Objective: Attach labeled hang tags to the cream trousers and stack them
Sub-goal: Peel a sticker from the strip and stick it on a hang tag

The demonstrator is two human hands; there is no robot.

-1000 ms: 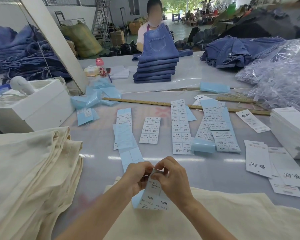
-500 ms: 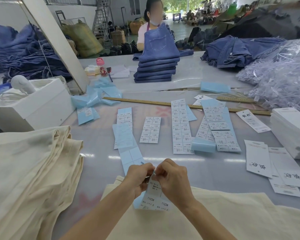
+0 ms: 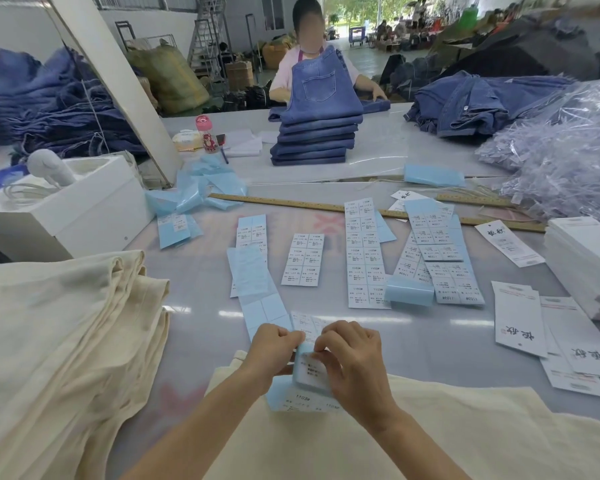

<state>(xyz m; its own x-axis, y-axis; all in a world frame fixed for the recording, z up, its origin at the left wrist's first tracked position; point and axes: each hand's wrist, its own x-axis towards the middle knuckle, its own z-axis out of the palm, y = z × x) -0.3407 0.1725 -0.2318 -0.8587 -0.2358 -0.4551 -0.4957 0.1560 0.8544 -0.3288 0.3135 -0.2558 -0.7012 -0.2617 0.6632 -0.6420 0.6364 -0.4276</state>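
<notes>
Both hands meet at 6 o'clock over the near cream trousers (image 3: 430, 431). The left hand (image 3: 274, 351) and right hand (image 3: 354, 358) each pinch the same label strip (image 3: 310, 372), fingers curled on it; its lower end hangs onto the cloth. Hang tags (image 3: 520, 320) lie at 3 o'clock, well apart from the hands. A stack of cream trousers (image 3: 59, 341) sits at 9 o'clock.

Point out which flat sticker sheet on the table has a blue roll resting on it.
The long white sticker sheet right of centre: the blue roll covers its lower right corner.
</notes>
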